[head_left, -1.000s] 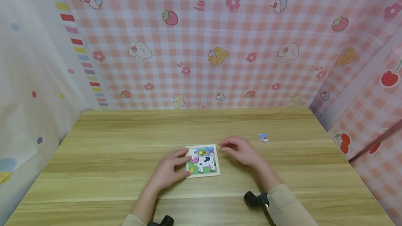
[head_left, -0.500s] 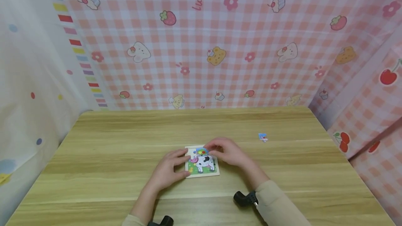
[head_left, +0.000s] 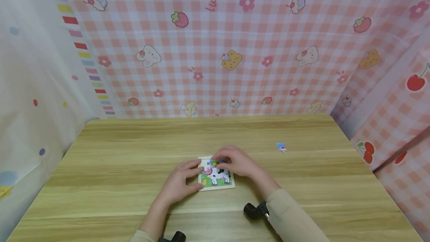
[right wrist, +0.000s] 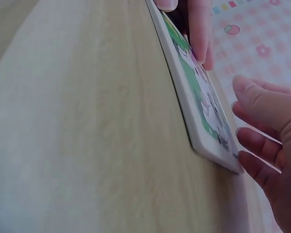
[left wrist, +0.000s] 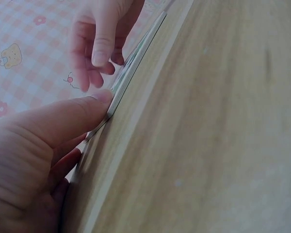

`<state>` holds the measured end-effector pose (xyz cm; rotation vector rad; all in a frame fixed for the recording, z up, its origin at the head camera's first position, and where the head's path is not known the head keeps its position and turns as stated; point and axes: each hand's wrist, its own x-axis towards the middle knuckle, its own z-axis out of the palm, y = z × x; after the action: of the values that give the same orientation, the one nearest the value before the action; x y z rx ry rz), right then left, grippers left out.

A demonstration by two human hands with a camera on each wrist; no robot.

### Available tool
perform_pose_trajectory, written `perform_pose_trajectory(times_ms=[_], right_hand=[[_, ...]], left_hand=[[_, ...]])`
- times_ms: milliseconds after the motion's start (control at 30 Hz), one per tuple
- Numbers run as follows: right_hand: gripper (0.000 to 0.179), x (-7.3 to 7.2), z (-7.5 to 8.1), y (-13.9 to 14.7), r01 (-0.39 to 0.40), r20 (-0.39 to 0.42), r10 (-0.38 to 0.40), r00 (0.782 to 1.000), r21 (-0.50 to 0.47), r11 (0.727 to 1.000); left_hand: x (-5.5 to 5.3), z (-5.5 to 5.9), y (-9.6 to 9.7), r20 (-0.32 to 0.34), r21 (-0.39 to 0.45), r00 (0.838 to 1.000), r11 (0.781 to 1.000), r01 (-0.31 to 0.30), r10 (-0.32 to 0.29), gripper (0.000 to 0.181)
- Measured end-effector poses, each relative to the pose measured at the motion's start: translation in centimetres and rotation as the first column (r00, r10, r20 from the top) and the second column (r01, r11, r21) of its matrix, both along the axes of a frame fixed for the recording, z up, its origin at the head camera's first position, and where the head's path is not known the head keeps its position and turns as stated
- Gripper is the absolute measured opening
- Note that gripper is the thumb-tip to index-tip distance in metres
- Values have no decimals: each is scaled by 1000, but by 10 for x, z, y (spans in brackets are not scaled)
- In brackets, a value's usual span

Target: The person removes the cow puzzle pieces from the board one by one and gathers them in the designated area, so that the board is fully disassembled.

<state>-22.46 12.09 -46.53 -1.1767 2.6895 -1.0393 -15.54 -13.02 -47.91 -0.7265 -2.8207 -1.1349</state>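
Cow jigsaw (head_left: pixel 219 176) lying in a shallow, square, pale tray (head_left: pixel 217 188), flat on a wood-grain counter (head_left: pixel 134 141) in front of a person. Inside the tray's rim, assembled pieces show a black-and-white cow with a pink muzzle, green grass beneath it and bright colours behind; the upper left corner shows bare pale base. The left hand (head_left: pixel 181 180) rests at the tray's left side, its fingers spread, with the thumb touching the lower left corner. The right hand (head_left: pixel 236 161) is over the upper right part, fingers gently bent, thumb and forefinger tips apart; whether they touch the pieces is unclear. One loose blue puzzle piece (head_left: pixel 281 147) lies on the counter, outside the tray, beyond the right hand and to its right. Behind hangs a pink-and-white checked curtain (head_left: pixel 252 29) printed with strawberries, cupcakes and flowers.
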Motion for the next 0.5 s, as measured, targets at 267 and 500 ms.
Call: perform_pose_trajectory(times_ms=[267,500], right_hand=[[27,-5,6,-14,-11,3,11,1000,126,992],[29,-8,8,-19,-33,0,33,999,165,986]], left_hand=[[0,0,-1,-8,2,1000,1000,8,-8,53],[1,1,-1,-16,11,1000,1000,15,-15,52]])
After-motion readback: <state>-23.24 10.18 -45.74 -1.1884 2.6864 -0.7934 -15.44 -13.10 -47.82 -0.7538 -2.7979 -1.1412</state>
